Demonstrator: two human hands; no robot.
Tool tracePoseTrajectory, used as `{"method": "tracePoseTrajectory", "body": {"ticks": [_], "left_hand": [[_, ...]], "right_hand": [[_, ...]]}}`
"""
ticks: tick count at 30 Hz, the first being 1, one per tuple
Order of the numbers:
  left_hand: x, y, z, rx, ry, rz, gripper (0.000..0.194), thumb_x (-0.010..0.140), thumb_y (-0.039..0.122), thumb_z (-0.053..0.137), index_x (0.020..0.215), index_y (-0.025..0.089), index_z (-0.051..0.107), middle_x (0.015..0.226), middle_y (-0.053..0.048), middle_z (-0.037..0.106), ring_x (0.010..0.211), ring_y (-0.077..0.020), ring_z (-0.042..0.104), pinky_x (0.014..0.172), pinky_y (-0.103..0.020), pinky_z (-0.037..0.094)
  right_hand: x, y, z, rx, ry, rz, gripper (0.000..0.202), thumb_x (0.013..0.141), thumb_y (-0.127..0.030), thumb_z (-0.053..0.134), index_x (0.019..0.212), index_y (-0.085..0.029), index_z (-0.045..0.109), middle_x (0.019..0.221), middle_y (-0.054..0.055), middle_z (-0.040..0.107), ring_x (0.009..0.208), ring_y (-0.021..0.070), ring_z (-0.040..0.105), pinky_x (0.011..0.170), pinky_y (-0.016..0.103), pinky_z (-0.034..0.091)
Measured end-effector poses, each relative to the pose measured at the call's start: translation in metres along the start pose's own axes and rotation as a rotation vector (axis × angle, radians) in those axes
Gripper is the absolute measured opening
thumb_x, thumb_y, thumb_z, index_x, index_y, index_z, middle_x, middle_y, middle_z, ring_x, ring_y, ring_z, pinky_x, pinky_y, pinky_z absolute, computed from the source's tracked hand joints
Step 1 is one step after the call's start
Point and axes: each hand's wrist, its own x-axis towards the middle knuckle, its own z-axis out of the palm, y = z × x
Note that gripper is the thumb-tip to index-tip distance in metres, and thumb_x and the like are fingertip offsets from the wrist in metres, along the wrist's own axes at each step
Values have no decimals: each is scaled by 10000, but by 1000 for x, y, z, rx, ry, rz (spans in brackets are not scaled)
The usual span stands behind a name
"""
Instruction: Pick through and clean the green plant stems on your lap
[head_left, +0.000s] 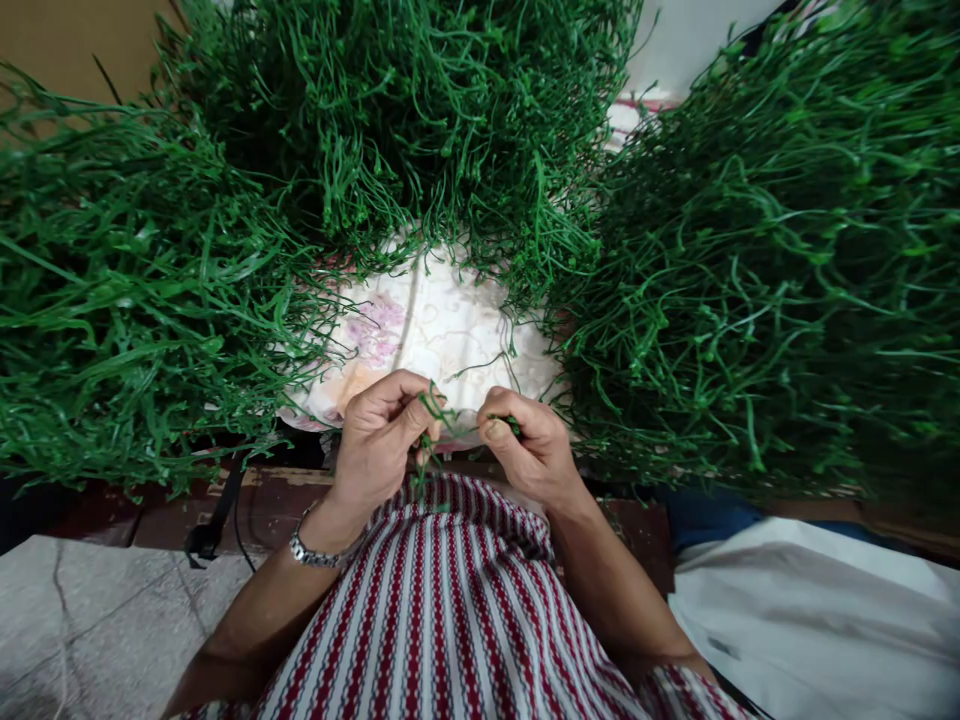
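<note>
Both the left hand [379, 440] and right hand [529, 445] pinch 1 green stem [435, 410]; big heaps [765, 270] all around look unsorted.

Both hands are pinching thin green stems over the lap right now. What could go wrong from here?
The thin green stems pinched between left hand and right hand look slender and might snap. Loose pieces could drop onto the red-and-white striped cloth. The surrounding heaps of green stems crowd the floral cloth.

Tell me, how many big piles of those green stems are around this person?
3: left pile, middle pile at the back, right pile. They merge at the edges, so more may be hidden.
</note>
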Motion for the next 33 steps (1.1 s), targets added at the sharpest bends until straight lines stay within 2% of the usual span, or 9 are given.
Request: {"method": "tracePoseTrajectory", "body": {"ticks": [2, 5, 10, 13, 17, 21, 27, 30, 33], "left_hand": [[3, -2, -2, 22, 40, 17, 160, 728, 300, 673, 709, 171, 579, 522, 35, 543, 424, -72, 462, 368, -165, 355], [7, -5, -1, 33, 100, 38, 155, 710, 278, 690, 698, 165, 584, 525, 40, 543, 461, -74, 487, 457, -180, 403], [11, -9, 1, 67, 151, 107, 162, 685, 271, 706, 675, 154, 595, 578, 27, 566, 560, -87, 528, 566, -193, 417], [12, -10, 1, 85, 197, 138, 148, 678, 249, 714, 675, 151, 603, 549, 42, 523, 523, -64, 470, 512, -169, 368], [10, -13, 2, 152, 202, 143, 123, 734, 256, 663, 690, 160, 601, 512, 52, 500, 473, -59, 444, 474, -166, 368], [9, -15, 5, 230, 256, 210, 95, 746, 248, 644, 717, 163, 612, 556, 43, 533, 497, -67, 473, 471, -163, 388], [14, -24, 5, 236, 225, 220, 40, 707, 197, 665, 692, 169, 642, 665, 30, 544, 597, -66, 497, 537, -161, 382], [15, -27, 6, 244, 227, 178, 24, 688, 182, 672, 708, 176, 660, 730, 22, 555, 624, -69, 497, 547, -162, 382], [14, -26, 8, 215, 214, 131, 41, 688, 203, 677, 700, 169, 657, 713, 17, 559, 628, -72, 499, 544, -161, 380]], "right_hand": [[2, -3, -1, -234, 70, -81, 183, 878, -265, 460, 724, -176, 504, 716, 34, 500, 728, 144, 505, 655, 276, 401], [1, -6, 2, -478, 124, -168, 140, 859, -244, 481, 738, -180, 510, 925, 102, 543, 960, 203, 518, 741, 313, 428], [-2, -5, 7, -559, 105, -124, 77, 872, -192, 470, 817, -177, 523, 707, 41, 568, 693, 138, 550, 659, 259, 427], [-2, -6, 8, -465, 86, -42, 88, 883, -190, 473, 916, -168, 552, 797, 45, 627, 716, 114, 582, 653, 222, 424], [1, -8, 12, -313, -57, 64, 150, 875, -268, 515, 972, -170, 572, 823, 25, 649, 716, 99, 598, 642, 192, 421], [-1, -7, 20, -369, -73, 122, 306, 820, -372, 586, 1040, -164, 540, 825, 30, 644, 685, 115, 588, 623, 203, 414], [-7, 2, 25, -636, -15, -61, 183, 887, -264, 468, 988, -139, 556, 829, 75, 644, 766, 157, 583, 694, 246, 414], [-8, 6, 25, -732, -30, -131, 161, 887, -231, 440, 926, -136, 564, 751, 60, 632, 682, 151, 549, 638, 254, 382], [-8, 8, 26, -709, -57, -150, 173, 892, -217, 416, 787, -155, 539, 651, 23, 583, 614, 124, 507, 594, 234, 345]]}}
